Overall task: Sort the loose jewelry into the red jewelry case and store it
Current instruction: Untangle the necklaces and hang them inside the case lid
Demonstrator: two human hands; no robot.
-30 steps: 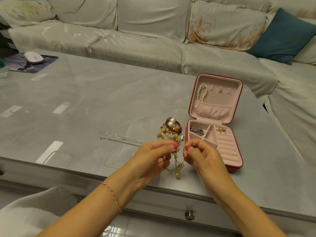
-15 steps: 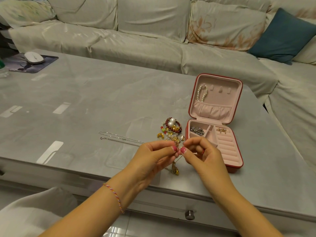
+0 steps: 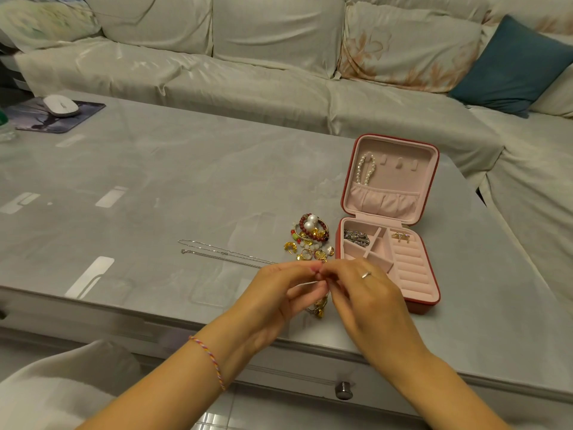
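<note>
Partly done: pearl strand (image 3: 366, 169), silver chain (image 3: 356, 238), gold earrings (image 3: 401, 236) in open red jewelry case (image 3: 434, 187). Left: pile (image 3: 310, 237), 2 necklaces (image 3: 223, 255) on table (image 3: 155, 181). Left hand (image 3: 279, 293) & right hand (image 3: 366, 293) pinching gold bracelet (image 3: 319, 308) near front edge.

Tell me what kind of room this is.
Probably a home living room: a covered sectional sofa with a teal cushion wraps around a low grey coffee table.

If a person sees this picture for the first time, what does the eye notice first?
First, the two hands, left hand and right hand, meeting at the table's near edge and pinching a gold chain. Next, the open red jewelry case right of them, and the bright loose jewelry pile beside it.
</note>
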